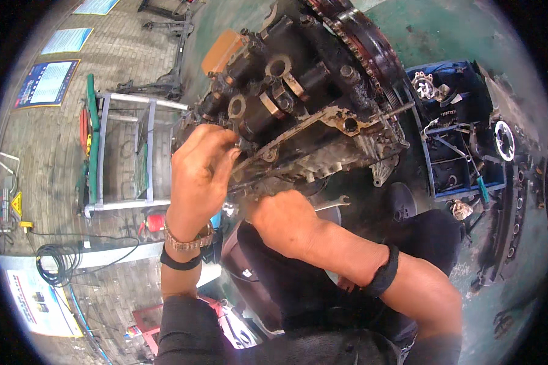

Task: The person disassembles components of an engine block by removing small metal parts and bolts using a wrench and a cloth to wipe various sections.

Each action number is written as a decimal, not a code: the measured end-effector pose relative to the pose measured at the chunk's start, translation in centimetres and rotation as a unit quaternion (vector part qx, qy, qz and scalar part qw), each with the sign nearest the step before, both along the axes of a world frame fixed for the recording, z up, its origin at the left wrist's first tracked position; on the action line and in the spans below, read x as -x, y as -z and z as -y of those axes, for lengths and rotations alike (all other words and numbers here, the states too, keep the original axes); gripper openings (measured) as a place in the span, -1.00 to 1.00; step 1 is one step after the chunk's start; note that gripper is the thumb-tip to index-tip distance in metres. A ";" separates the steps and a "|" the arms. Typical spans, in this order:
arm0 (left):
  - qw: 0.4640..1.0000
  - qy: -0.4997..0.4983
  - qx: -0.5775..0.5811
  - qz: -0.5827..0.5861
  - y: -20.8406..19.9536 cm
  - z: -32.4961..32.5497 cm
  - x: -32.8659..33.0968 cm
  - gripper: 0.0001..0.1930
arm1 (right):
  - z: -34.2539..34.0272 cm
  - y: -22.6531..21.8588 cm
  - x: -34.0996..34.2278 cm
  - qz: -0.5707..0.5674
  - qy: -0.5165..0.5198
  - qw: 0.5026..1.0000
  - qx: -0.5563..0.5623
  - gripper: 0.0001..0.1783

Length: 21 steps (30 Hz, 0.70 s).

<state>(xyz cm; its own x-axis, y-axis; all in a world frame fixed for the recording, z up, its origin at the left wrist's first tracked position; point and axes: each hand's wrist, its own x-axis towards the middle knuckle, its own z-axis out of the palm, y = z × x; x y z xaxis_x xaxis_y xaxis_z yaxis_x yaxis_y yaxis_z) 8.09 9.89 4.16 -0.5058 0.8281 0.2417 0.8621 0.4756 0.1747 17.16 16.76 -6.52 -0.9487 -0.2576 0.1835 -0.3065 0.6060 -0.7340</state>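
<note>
A dark, oily engine block (310, 79) with a shaft and bearing caps showing fills the upper middle of the head view. At its near left edge is my left hand (202, 159), with curled fingers pressed together; whatever lies between the fingertips is hidden. My right hand (280, 216) reaches below the block's near side, its back toward me and its fingers mostly out of sight. An open-ended wrench (338, 202) sticks out to the right from behind this hand, which appears closed around its hidden part.
A chain-like toothed ring (371, 55) curves along the engine's right end. Right of it, a blue-edged parts tray (432, 176) holds metal parts and tools. A metal frame (100, 158) stands left, near a coiled black cable (58, 264). My knees are below the engine.
</note>
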 end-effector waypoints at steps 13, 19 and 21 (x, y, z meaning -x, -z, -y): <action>0.957 -0.116 -0.112 0.240 0.9 1.0 0.7 -0.88 | -0.2 -0.1 0.1 0.032 -0.025 0.999 0.015 -0.84; 0.941 -0.155 -0.136 0.270 1.1 1.1 0.7 -0.92 | -0.3 -0.2 0.2 0.042 -0.032 0.998 0.018 -0.82; 0.944 -0.150 -0.132 0.263 1.1 1.1 0.8 -0.92 | -0.3 -0.2 0.2 0.046 -0.034 0.998 0.021 -0.82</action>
<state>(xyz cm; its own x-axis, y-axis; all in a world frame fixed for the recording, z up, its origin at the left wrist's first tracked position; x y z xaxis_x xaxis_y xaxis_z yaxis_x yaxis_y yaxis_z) 7.31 8.78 3.06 -0.8154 0.5746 0.0706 0.4571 0.5641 0.6876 16.99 17.07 -6.29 -0.9426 -0.3158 0.1087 -0.2763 0.5546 -0.7849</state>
